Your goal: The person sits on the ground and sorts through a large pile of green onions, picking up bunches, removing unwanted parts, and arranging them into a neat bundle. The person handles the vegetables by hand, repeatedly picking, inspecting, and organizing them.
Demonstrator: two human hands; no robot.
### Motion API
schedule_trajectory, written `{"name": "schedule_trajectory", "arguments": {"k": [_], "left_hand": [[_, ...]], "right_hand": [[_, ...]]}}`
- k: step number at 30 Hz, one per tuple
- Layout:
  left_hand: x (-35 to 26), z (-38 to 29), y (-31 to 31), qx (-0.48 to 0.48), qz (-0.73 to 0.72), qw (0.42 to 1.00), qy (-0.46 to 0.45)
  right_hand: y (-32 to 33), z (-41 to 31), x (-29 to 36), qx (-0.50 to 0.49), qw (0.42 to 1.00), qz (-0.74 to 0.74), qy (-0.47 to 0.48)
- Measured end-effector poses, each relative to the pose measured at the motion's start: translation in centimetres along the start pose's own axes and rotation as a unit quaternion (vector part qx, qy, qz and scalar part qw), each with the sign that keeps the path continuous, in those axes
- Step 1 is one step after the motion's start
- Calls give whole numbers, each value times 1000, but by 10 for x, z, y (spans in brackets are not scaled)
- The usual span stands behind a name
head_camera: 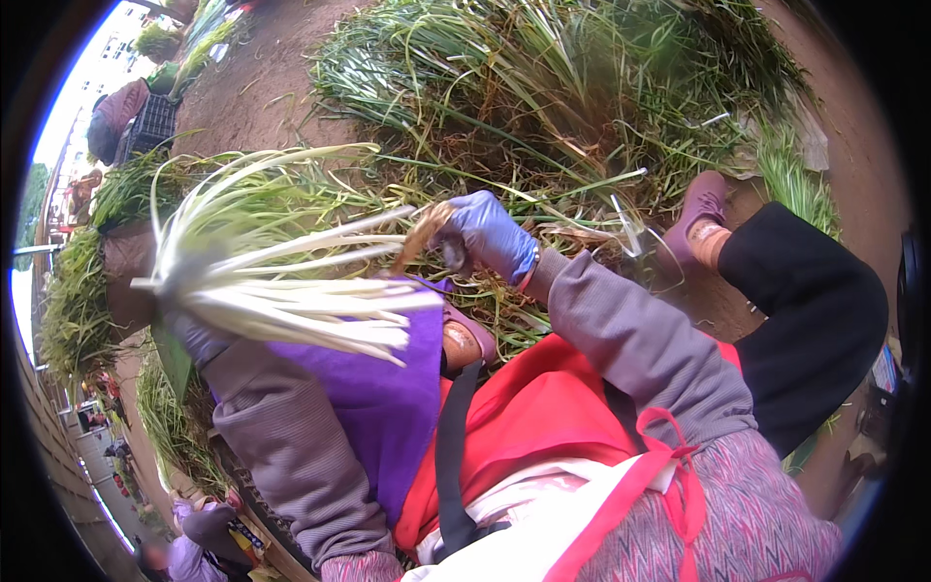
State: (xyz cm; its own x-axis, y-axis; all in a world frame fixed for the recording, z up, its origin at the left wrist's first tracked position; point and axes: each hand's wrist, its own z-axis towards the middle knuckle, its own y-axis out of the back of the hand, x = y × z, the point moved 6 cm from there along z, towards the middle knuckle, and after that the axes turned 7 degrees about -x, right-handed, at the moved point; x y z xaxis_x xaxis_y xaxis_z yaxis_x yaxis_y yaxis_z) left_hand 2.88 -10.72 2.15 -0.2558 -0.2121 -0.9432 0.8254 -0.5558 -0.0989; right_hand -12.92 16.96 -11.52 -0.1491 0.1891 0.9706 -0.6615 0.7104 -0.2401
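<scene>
A fanned bunch of pale, white-stemmed green stalks [305, 291], like garlic greens, is held in my left hand [204, 331]. That hand is gloved and blurred, and the stalks partly cover it. My right hand [487, 236], in a bluish-purple glove, pinches a strip of brown withered plant matter [424, 231] just beyond the cut-looking white ends of the bunch. Beneath the bunch, a purple cloth [342, 407] covers my left leg. Loose green leaves and stalks [509, 313] litter the ground under my right hand.
A large heap of long green stalks with brown roots [524, 109] lies ahead. More greens [80, 313] are piled at the left. A dark plastic crate [150, 124] stands by a bent-over person [120, 113]. Another person [193, 542] is at lower left.
</scene>
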Motion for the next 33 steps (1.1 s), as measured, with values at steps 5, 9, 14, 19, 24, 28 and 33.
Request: {"name": "schedule_trajectory", "arguments": {"k": [5, 9, 14, 19, 24, 28, 33], "left_hand": [[-52, 7, 32, -91, -130, 987, 14], [-29, -33, -49, 161, -453, 847, 227], [-3, -53, -121, 204, -510, 790, 272], [-28, -18, -118, 218, -554, 784, 175], [-33, -19, -115, 284, -542, 766, 197], [4, -21, -114, 110, -483, 826, 269], [56, -29, -114, 8, -267, 860, 435]], "right_hand": [[85, 16, -48, 23, 869, -468, -158], [148, 62, -23, -156, 823, -546, 20], [198, 78, -70, -210, 725, -614, -230], [192, 98, -59, -43, 574, -816, -40], [212, 67, 133, -390, 773, -393, 311], [192, 31, 179, -406, 809, -177, 386], [86, 42, 3, -280, 918, 193, -202]]}}
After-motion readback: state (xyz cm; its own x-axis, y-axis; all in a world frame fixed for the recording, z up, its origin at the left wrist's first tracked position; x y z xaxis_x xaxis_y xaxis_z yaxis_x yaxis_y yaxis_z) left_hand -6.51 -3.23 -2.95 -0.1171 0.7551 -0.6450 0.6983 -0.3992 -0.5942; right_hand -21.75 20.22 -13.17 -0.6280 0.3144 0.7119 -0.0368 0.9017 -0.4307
